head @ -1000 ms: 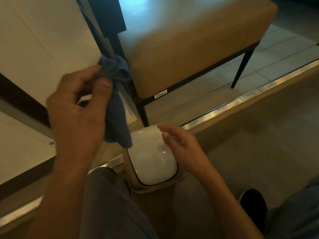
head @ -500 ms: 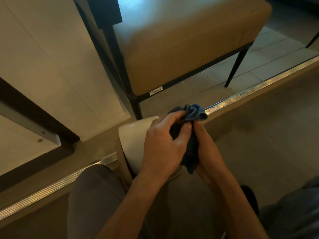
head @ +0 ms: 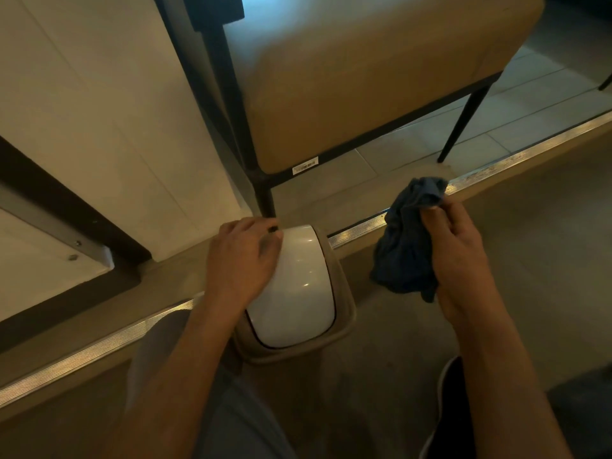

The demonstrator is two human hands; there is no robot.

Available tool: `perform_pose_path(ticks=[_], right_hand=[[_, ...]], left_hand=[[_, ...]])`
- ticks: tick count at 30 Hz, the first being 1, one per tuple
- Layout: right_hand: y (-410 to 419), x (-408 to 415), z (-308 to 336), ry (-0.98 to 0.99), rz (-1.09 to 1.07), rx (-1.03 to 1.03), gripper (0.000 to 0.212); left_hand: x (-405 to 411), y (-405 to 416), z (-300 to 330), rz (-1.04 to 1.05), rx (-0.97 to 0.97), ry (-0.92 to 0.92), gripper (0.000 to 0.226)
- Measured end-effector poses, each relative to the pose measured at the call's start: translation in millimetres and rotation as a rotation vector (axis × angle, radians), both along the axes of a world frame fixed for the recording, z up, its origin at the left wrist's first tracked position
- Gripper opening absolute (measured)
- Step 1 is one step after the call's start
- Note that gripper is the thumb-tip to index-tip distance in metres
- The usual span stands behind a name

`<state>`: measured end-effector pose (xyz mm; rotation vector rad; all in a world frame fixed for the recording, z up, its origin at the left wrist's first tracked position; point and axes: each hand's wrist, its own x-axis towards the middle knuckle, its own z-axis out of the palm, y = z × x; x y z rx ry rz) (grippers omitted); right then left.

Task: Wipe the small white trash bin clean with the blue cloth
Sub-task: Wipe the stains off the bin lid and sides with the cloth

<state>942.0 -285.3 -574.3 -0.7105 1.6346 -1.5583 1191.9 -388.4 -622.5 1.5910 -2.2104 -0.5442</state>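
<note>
The small white trash bin (head: 299, 293) stands on the floor between my knees, its domed swing lid shiny white over a beige body. My left hand (head: 241, 260) lies over the lid's left side, fingers curled around its far edge. To the bin's right, in the air, my right hand (head: 458, 253) grips the bunched blue cloth (head: 405, 246), which hangs down from my fingertips. The cloth is clear of the bin.
A tan padded bench (head: 374, 71) on black metal legs stands just behind the bin; one leg (head: 265, 197) comes down right at the lid's far edge. A metal floor strip (head: 490, 170) runs diagonally across. A pale wall panel (head: 99, 111) is at left. My shoe (head: 453, 409) is at lower right.
The cloth passed from my left hand to my right. My right hand carried it off to the right of the bin, and my left hand came down onto the lid.
</note>
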Motion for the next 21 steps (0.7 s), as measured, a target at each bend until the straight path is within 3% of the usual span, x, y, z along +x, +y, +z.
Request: perform_pose_path(ticks=[3,9,15,21], right_hand=[[-9,9,-2,0.216,0.024,-0.038,0.019],[-32,48,-68,0.491,0.312,-0.016,0.029],[4,91,-107,0.474,0.204,-0.109,0.031],[8,101,-110,0.382,0.160,-0.059,0.028]], left_hand=[[1,1,-17,0.006,-0.002,0.032,0.046],[-2,3,-23,0.054,-0.059,0.072,0.045],[0,2,-28,0.079,-0.062,0.126,0.040],[-1,4,-28,0.073,-0.087,0.108,0.043]])
